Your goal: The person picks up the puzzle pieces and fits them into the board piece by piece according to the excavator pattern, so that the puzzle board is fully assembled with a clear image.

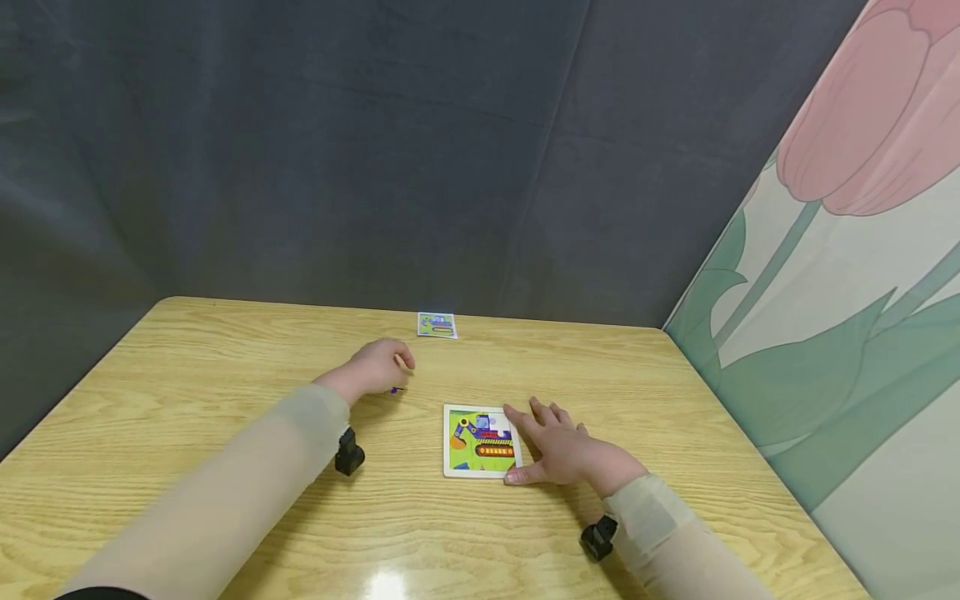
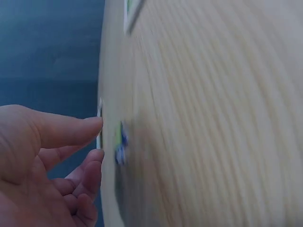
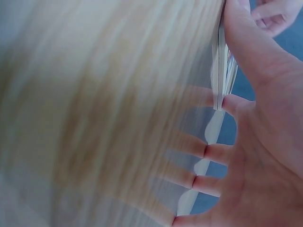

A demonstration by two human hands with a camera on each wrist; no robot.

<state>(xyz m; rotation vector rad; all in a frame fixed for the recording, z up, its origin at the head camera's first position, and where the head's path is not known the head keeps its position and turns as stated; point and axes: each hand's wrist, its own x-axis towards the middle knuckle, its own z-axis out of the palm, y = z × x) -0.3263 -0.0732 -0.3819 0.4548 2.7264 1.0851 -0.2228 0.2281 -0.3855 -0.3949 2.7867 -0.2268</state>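
A puzzle tray point(image 1: 482, 442) with a white rim, showing a digger picture, lies on the table; a pale gap shows in its upper right part. My right hand point(image 1: 558, 450) rests at the tray's right side, fingers spread, thumb and forefinger touching its rim. In the right wrist view the tray edge point(image 3: 218, 71) stands by the thumb. My left hand point(image 1: 375, 367) hovers left of and beyond the tray, fingers loosely bent, holding nothing. A small blurred puzzle piece point(image 2: 120, 144), green and blue, appears just off the left fingertips in the left wrist view.
A small picture card point(image 1: 437, 325) with a similar digger lies near the far edge of the wooden table point(image 1: 225, 358). A dark curtain point(image 1: 375, 150) hangs behind the table. To the right stands a wall with a tulip pattern point(image 1: 847, 275).
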